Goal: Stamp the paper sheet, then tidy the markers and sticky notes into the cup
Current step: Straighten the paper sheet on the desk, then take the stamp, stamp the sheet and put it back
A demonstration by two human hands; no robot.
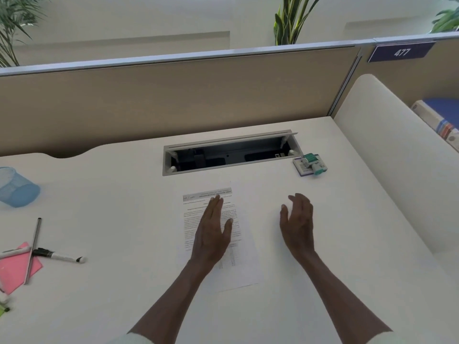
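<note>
Reaching forward from the near edge of a white bench (99,306), a person's two bare forearms stretch over a printed sheet (238,269). The left hand (214,232) lies palm-down on the sheet, fingers (215,207) straight and close together, thumb splayed, gripping nothing. The right hand (298,225) is just beside the sheet's right edge, above bare bench, its fingers loosely curled and apart, also empty; whether it touches the surface cannot be told.

At the near left, a pink pad (15,269) of sticky notes lies under a slim silver pen (32,252), with a black-and-white marker (59,256) crossing beside it and another white marker (13,252) on the pad. Farther back on the left, a blue mesh cup (17,189) lies tipped on its side.

Beyond the sheet, a cable hatch (228,155) stands open in the bench. To its right, a teal-and-white stamp (313,163) rests on a small box (301,167). A tan partition (173,95) bearing the tag "477" (401,52) closes the background, with plants (290,18) above.
</note>
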